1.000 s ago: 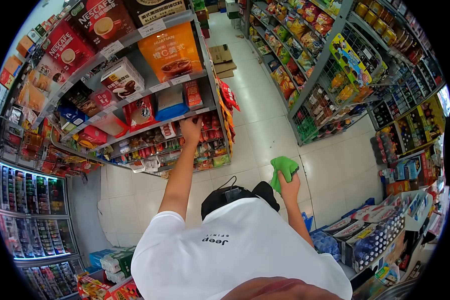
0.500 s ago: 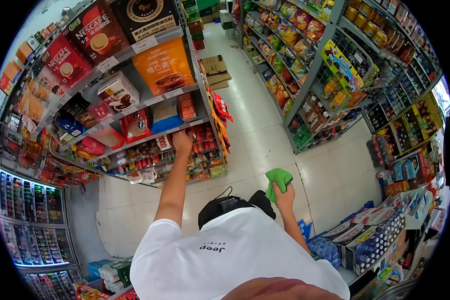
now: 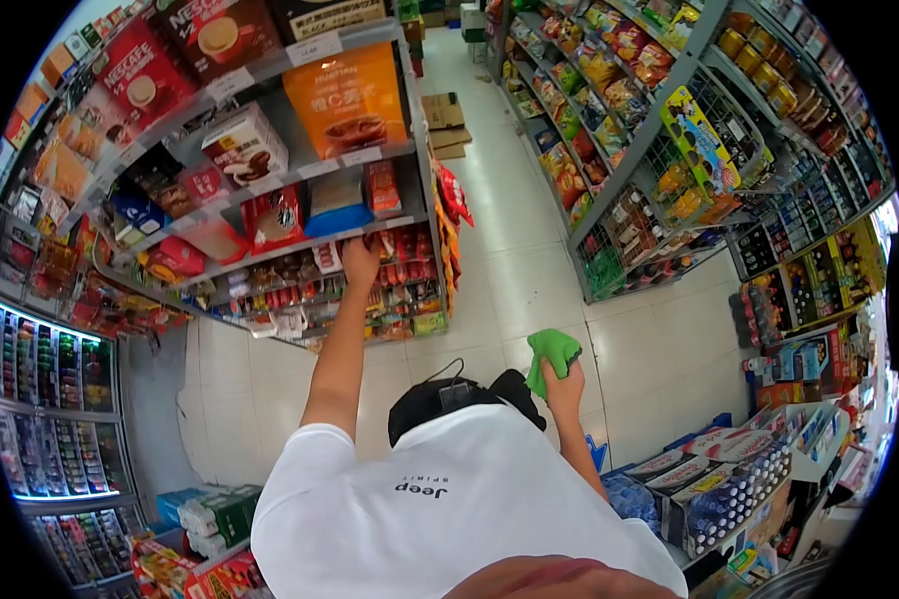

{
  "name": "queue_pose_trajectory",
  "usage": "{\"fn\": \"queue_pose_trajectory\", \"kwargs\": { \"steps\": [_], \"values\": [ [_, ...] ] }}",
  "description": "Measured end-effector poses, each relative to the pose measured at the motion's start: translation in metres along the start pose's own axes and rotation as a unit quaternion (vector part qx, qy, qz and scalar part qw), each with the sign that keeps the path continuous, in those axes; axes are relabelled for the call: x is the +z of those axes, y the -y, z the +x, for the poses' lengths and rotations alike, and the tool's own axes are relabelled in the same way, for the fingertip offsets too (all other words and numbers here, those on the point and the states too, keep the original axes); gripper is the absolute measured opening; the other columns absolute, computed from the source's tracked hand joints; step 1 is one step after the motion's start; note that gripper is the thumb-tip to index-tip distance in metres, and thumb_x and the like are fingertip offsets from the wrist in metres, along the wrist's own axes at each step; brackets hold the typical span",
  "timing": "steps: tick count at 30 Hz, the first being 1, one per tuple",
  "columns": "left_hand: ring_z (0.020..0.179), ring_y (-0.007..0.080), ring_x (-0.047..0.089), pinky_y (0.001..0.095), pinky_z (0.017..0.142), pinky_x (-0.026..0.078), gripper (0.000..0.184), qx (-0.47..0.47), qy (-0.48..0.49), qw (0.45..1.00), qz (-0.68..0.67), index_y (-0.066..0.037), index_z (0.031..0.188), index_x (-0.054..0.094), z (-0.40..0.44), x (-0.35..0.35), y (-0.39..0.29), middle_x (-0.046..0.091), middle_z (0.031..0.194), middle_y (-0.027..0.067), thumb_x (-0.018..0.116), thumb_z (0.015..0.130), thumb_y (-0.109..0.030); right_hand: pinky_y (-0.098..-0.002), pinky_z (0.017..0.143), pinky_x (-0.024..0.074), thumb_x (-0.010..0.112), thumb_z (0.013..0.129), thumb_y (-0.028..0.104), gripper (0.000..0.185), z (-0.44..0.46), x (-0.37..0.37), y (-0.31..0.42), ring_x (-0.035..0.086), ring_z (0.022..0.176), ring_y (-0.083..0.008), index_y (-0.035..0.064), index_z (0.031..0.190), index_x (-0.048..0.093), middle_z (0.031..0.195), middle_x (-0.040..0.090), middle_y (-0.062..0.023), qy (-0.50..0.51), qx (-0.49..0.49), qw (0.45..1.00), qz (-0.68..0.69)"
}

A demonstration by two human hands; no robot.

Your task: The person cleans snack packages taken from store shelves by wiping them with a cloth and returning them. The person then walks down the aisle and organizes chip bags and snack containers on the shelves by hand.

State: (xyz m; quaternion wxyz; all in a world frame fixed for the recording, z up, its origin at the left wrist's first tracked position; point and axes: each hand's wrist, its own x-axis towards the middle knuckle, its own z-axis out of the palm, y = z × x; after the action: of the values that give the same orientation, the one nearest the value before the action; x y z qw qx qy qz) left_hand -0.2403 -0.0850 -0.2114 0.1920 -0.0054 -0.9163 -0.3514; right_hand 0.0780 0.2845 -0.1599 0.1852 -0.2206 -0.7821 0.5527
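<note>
My left hand [image 3: 362, 262] reaches to the shelf unit on the left, at the edge under the blue-and-clear bag [image 3: 338, 203] and the narrow red packet [image 3: 383, 188]. Its fingertips are hidden against the shelf, so whether they grip anything does not show. Red packaged snacks [image 3: 402, 270] hang around it. Lower and to the right, my right hand [image 3: 566, 385] is closed around a bunched green cloth [image 3: 550, 356], held out over the tiled floor.
Coffee boxes [image 3: 146, 85] and an orange pouch [image 3: 348, 100] fill the upper shelves. Across the aisle stands a snack rack [image 3: 609, 90] with a wire basket side. Cartons of bottles [image 3: 714, 484] lie at lower right, and lit drink fridges [image 3: 50, 399] at far left.
The view has tilted and shifted slightly, so the shelves sit a little differently in frame. My left hand stays at the same shelf edge, and the right still holds the green cloth.
</note>
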Motion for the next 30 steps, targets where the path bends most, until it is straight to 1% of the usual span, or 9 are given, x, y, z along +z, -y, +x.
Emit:
{"fn": "queue_pose_trajectory", "kwargs": {
  "steps": [2,5,9,10,14,17,18,25,30],
  "values": [
    [0.097,0.0473,0.058,0.0532,0.083,0.048,0.035,0.009,0.001,1.0,0.008,0.002,0.109,0.063,-0.003,0.003,0.013,0.064,0.103,0.0278,0.068,0.085,-0.023,-0.0342,0.082,0.051,0.072,0.084,0.017,0.032,-0.001,-0.001,-0.003,0.066,0.09,-0.0219,-0.0021,0.108,0.065,0.1,0.069,-0.0145,0.026,0.041,0.999,-0.011],
    [0.102,0.0479,0.056,0.0536,0.086,0.046,0.039,0.014,-0.029,0.999,-0.017,0.001,0.118,0.058,-0.013,-0.01,0.012,0.06,0.11,0.0272,0.066,0.088,-0.021,-0.0345,0.082,0.0508,0.072,0.085,0.018,0.033,-0.003,0.002,0.005,0.065,0.09,-0.0218,-0.0028,0.109,0.065,0.1,0.069,-0.0146,0.026,0.026,0.999,-0.006],
    [0.098,0.0367,0.061,0.0453,0.079,0.05,0.031,0.003,-0.036,0.998,-0.05,-0.001,0.121,0.058,-0.032,-0.032,0.003,0.061,0.108,0.0198,0.06,0.093,-0.011,-0.0354,0.082,0.0507,0.072,0.085,0.019,0.034,0.001,0.003,0.003,0.065,0.09,-0.023,-0.0033,0.109,0.065,0.099,0.069,-0.0152,0.02,0.023,0.999,-0.037],
    [0.096,0.0301,0.063,0.0395,0.073,0.052,0.027,0.015,-0.055,0.996,-0.073,-0.001,0.12,0.059,-0.037,-0.031,0.012,0.059,0.111,0.0171,0.058,0.093,-0.007,-0.0357,0.082,0.0507,0.072,0.085,0.02,0.034,0.002,0.004,-0.002,0.066,0.09,-0.0234,-0.0035,0.109,0.065,0.099,0.069,-0.0153,0.02,0.02,0.999,-0.043],
    [0.092,0.0247,0.065,0.0363,0.074,0.054,0.024,0.006,-0.068,0.99,-0.123,-0.001,0.117,0.061,-0.059,-0.042,0.013,0.059,0.111,0.0145,0.057,0.093,-0.005,-0.0365,0.082,0.0505,0.072,0.085,0.021,0.035,0.007,0.004,-0.005,0.066,0.09,-0.025,-0.0037,0.109,0.065,0.1,0.069,-0.0158,0.025,0.02,0.999,-0.038],
    [0.09,0.0237,0.066,0.035,0.074,0.054,0.025,-0.006,-0.077,0.982,-0.172,-0.002,0.117,0.061,-0.079,-0.048,0.0,0.06,0.107,0.0129,0.058,0.093,-0.004,-0.0366,0.083,0.0502,0.072,0.085,0.021,0.035,0.01,0.004,-0.004,0.065,0.092,-0.0253,-0.0038,0.11,0.065,0.101,0.069,-0.0162,0.03,0.015,0.998,-0.056],
    [0.088,0.0226,0.066,0.0336,0.071,0.054,0.025,0.033,-0.091,0.984,-0.152,-0.002,0.118,0.061,-0.084,-0.047,0.001,0.06,0.106,0.0124,0.057,0.093,-0.005,-0.0366,0.084,0.05,0.072,0.085,0.021,0.036,0.013,0.005,-0.005,0.065,0.092,-0.0253,-0.0038,0.11,0.065,0.102,0.069,-0.0162,0.033,0.016,0.998,-0.06],
    [0.085,0.0212,0.067,0.0317,0.069,0.053,0.023,-0.076,-0.046,0.982,-0.166,-0.002,0.114,0.061,-0.118,-0.03,0.032,0.064,0.105,0.0117,0.061,0.092,-0.008,-0.036,0.085,0.0495,0.072,0.085,0.021,0.037,0.019,0.007,-0.025,0.065,0.093,-0.0253,-0.0037,0.111,0.065,0.103,0.069,-0.016,0.047,0.011,0.996,-0.071],
    [0.082,0.0209,0.066,0.032,0.071,0.052,0.022,-0.074,-0.046,0.984,-0.157,-0.004,0.113,0.063,-0.122,-0.035,0.03,0.066,0.102,0.0101,0.062,0.091,-0.008,-0.0374,0.082,0.05,0.073,0.084,0.02,0.033,0.015,0.0,-0.059,0.065,0.089,-0.0262,-0.0034,0.107,0.065,0.098,0.069,-0.017,0.042,0.01,0.992,-0.116]
  ]
}}
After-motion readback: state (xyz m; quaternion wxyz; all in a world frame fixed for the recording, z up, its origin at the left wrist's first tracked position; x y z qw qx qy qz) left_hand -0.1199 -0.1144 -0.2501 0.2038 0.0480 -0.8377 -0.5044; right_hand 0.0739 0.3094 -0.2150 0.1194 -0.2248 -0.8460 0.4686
